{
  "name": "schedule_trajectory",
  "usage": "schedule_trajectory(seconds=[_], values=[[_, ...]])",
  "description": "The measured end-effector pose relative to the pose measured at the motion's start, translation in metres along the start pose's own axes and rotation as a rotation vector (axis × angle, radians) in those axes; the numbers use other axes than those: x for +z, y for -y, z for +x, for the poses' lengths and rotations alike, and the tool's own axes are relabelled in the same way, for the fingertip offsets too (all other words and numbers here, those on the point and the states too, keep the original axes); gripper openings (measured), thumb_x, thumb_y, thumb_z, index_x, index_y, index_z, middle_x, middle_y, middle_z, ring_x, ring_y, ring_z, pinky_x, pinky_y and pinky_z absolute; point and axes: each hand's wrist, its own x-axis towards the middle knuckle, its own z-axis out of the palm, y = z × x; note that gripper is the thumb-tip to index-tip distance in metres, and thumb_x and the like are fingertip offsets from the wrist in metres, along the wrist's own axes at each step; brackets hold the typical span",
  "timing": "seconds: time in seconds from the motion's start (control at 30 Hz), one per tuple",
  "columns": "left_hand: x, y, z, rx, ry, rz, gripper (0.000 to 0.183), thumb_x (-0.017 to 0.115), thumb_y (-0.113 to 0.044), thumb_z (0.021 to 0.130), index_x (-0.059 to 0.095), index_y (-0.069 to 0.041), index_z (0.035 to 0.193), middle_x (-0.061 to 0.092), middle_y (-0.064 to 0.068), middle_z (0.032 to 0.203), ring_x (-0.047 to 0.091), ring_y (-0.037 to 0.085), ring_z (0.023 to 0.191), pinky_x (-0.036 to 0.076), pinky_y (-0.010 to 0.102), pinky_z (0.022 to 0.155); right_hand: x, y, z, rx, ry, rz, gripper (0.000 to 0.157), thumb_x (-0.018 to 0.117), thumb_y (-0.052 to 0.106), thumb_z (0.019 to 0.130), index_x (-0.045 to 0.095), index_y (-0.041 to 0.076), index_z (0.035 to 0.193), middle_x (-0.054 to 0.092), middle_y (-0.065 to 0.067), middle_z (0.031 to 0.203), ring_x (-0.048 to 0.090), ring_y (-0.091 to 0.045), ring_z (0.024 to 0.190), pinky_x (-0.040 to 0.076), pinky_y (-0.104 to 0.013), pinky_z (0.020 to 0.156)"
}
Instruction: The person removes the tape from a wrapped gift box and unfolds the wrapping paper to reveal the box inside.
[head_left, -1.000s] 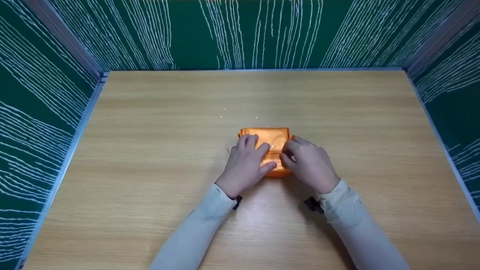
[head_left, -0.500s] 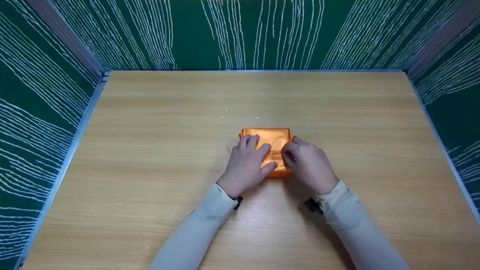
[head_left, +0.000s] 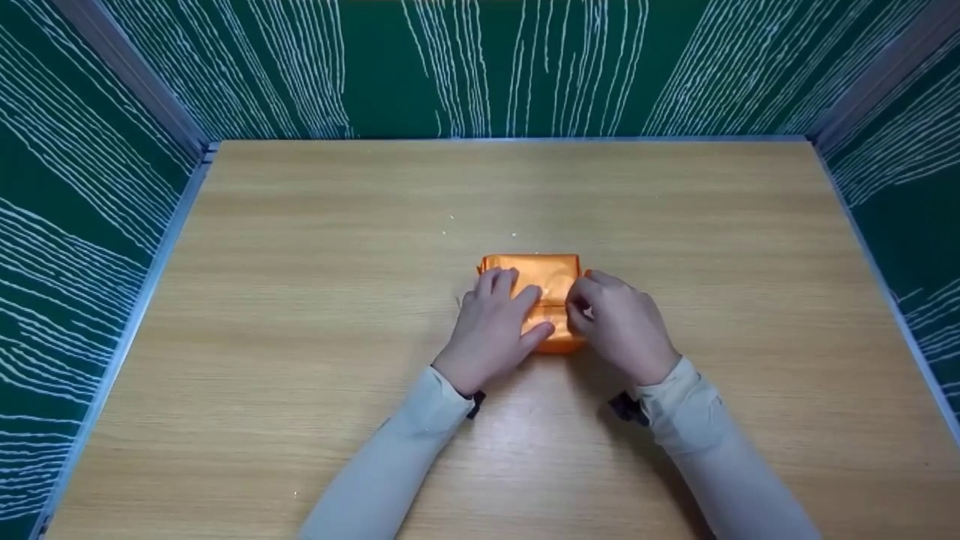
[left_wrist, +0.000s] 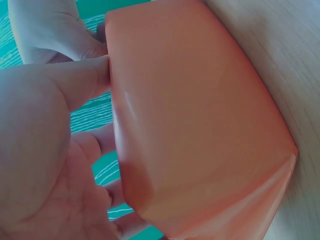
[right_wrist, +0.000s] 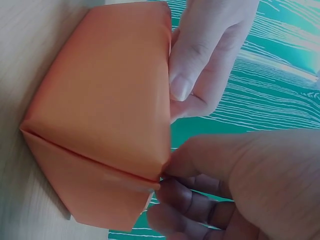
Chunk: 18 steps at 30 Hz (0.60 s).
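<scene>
A box-shaped package (head_left: 551, 271) in shiny orange wrapping paper lies on the wooden table, a seam running across its top. My left hand (head_left: 486, 322) rests over its left part, fingers and thumb spread on the top. At the right end, my right hand (head_left: 624, 326) pinches the paper between thumb and curled fingers. The right wrist view shows that pinch at the upper corner of a folded end flap (right_wrist: 95, 187). From the left wrist, the package's smooth near side (left_wrist: 195, 100) fills much of the view, its paper creased towards the left end.
The wooden table (head_left: 300, 300) reaches to green walls (head_left: 375, 67) with white streaks at the back and both sides. A few tiny white specks (head_left: 514, 234) lie beyond the package. A dark strap (head_left: 628, 409) shows at the right wrist.
The right hand has shifted very slightly right at the package's end, its fingertips drawing a little off the top edge. The left hand and the package stay in place.
</scene>
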Motion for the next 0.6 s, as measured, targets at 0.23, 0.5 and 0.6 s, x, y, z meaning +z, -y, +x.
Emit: schedule_trajectory(seconds=[0.23,0.5,0.6], values=[[0.0004,0.0015,0.0003,0.024,-0.028,0.003,0.044,0.057,-0.051,0.103,0.063,-0.019,0.133,0.050,0.016,0.143,0.039,0.035,0.135,0.051,0.052,0.094,-0.0019,-0.0001,0.0002,-0.010,0.005,0.009,0.007,0.075,0.004,0.091,0.075,0.004,0.098,0.066,-0.008,0.088,0.061,-0.024,0.074,0.056,-0.040,0.066],[-0.0021,0.0004,0.0020,-0.001,0.024,-0.010,0.049,0.054,-0.055,0.103,0.062,-0.020,0.137,0.046,0.016,0.150,0.036,0.035,0.139,0.049,0.053,0.100,-0.0053,-0.0007,0.0022,0.005,0.016,-0.003,0.008,0.075,0.004,0.091,0.075,0.005,0.099,0.063,-0.008,0.086,0.058,-0.025,0.071,0.055,-0.038,0.064],[-0.0011,-0.0004,0.0019,-0.007,0.038,-0.007,0.050,0.054,-0.055,0.103,0.061,-0.021,0.138,0.046,0.016,0.152,0.035,0.035,0.140,0.048,0.053,0.101,-0.0050,-0.0021,0.0009,0.012,0.020,0.001,0.007,0.073,0.003,0.092,0.074,0.005,0.098,0.063,-0.008,0.087,0.058,-0.025,0.072,0.054,-0.038,0.064]])
